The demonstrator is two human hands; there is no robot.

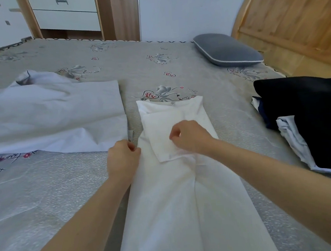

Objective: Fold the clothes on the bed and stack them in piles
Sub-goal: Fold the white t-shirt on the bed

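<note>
Grey patterned bedding is covering the bed point(175, 65) we are leaning over, with a pale wall behind it. We are working on a white shirt point(178, 193) that is lying lengthwise in front of us, its sides already folded in so that it is forming a narrow strip, collar end away from us. Our left hand point(121, 158) is pinching the left edge of this shirt between thumb and curled fingers, roughly halfway along the strip. Our right hand point(189, 137) is sitting just across from the left one, fingers curled, gripping a folded sleeve panel that is lying on top of the shirt's upper half; both hands are near each other with only a band of white cloth between them.

Beyond and outward from the left hand, a second white garment point(51, 114) is lying spread flat on the bed, its near corner almost touching our left knuckles. Outward from the right hand, well apart, a dark garment point(308, 118) is resting on lighter clothes in a heap at the bed's edge. Further beyond the right hand, a grey pillow point(228, 50) is lying near a wooden headboard point(290, 16). Far beyond the left hand, white drawers point(64, 12) are standing against the wall.
</note>
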